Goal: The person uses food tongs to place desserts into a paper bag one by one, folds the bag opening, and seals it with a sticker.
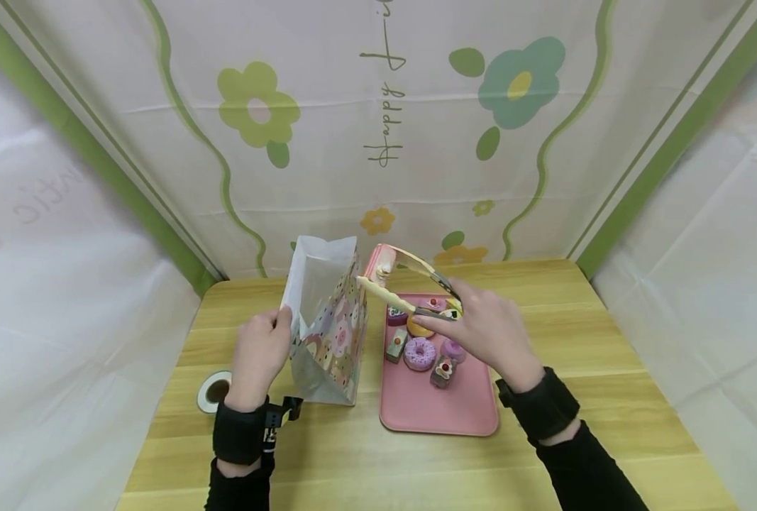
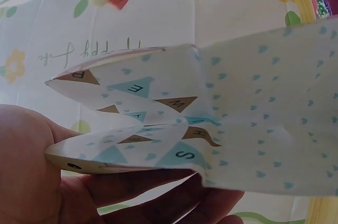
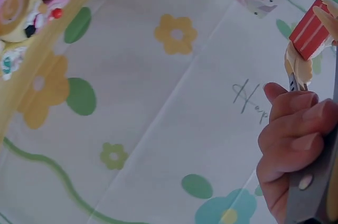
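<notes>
A patterned paper bag (image 1: 336,341) stands upright on the table with its mouth open. My left hand (image 1: 260,351) grips its left rim, thumb inside and fingers outside; the left wrist view shows the hand (image 2: 31,166) at the bag's edge (image 2: 158,108). In my right hand (image 1: 489,330) is a pair of tongs (image 1: 394,298) with cream tips and grey handles. Between the tips sits a red-and-white layered cake slice (image 1: 381,264), held up just right of the bag's mouth. The right wrist view shows the red cake slice (image 3: 310,34) beyond my curled fingers (image 3: 296,123).
A pink tray (image 1: 438,415) right of the bag bears several toy pastries, among them a purple donut (image 1: 419,353) and a grey cake piece (image 1: 443,372). A white roll (image 1: 207,392) with a dark centre lies left, partly behind my left wrist. Cloth walls (image 1: 416,199) enclose the table.
</notes>
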`<move>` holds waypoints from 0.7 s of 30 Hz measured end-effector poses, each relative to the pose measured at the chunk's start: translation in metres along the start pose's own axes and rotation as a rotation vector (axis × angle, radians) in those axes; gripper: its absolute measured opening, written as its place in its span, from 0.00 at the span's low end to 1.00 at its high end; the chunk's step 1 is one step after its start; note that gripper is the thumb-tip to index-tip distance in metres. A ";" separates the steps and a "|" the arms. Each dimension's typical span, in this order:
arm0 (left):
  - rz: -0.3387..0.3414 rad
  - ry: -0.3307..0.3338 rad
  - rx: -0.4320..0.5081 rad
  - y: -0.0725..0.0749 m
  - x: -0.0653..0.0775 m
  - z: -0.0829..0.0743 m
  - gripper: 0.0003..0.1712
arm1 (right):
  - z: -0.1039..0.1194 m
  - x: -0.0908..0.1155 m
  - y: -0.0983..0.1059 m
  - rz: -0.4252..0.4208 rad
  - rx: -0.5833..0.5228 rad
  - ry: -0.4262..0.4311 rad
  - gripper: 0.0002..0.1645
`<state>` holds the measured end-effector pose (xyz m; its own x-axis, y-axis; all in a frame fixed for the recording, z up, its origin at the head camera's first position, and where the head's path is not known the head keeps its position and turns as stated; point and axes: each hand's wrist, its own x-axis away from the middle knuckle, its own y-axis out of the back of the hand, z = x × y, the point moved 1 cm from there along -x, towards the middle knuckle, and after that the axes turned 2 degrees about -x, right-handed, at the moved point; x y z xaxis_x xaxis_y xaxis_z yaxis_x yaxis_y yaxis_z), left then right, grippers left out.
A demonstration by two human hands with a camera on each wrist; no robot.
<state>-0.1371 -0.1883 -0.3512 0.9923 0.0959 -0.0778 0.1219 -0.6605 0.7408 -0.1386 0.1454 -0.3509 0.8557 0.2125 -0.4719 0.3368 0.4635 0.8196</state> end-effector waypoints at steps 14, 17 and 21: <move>-0.007 -0.007 0.013 -0.005 0.001 0.000 0.29 | 0.036 -0.040 -0.004 0.043 0.102 0.116 0.41; -0.004 -0.005 0.018 -0.006 0.001 0.000 0.29 | 0.040 -0.048 -0.005 0.047 0.128 0.148 0.42; -0.004 -0.001 0.021 -0.008 0.001 -0.001 0.28 | 0.041 -0.057 -0.006 0.080 0.184 0.185 0.43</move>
<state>-0.1374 -0.1822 -0.3561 0.9918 0.0982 -0.0817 0.1267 -0.6759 0.7260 -0.1735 0.0952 -0.3156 0.8020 0.4037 -0.4404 0.3507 0.2787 0.8941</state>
